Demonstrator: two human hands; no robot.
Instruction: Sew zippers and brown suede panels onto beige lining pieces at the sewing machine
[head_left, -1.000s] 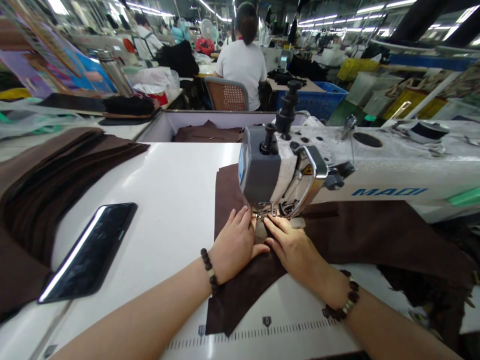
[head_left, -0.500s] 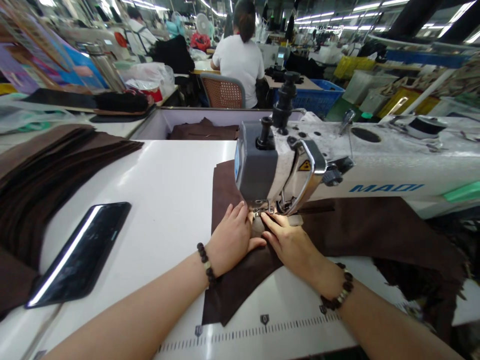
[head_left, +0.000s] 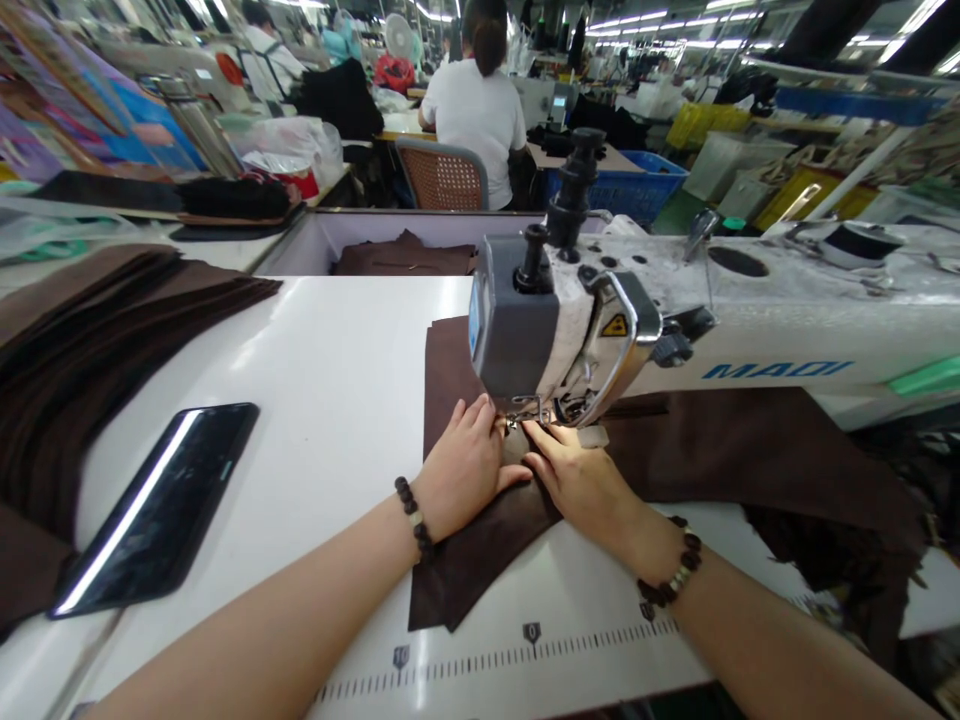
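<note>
Dark brown fabric [head_left: 487, 575] lies under the head of a sewing machine [head_left: 517, 325] and stretches off to the right behind my right wrist. My left hand [head_left: 465, 470] rests flat on the cloth, left of the presser foot [head_left: 514, 422], fingers extended and thumb pointing right. From the other side my right hand [head_left: 581, 475] presses on the same cloth, its fingers stretched toward the needle area. Both hands are open and grip nothing. A beaded bracelet circles each wrist. The needle tip itself is too small to make out.
A black phone [head_left: 157, 510] lies on the white table [head_left: 337, 400]. Beyond it, a stack of brown cut pieces [head_left: 97, 340] covers the left side. A trough [head_left: 300, 245] with brown fabric runs along the back. Past it a person in white [head_left: 476, 120] sits facing away.
The near end of the brown fabric has slid slightly away from me, toward the machine. Both hands keep nearly the same place beside the presser foot. The view has shifted a little.
</note>
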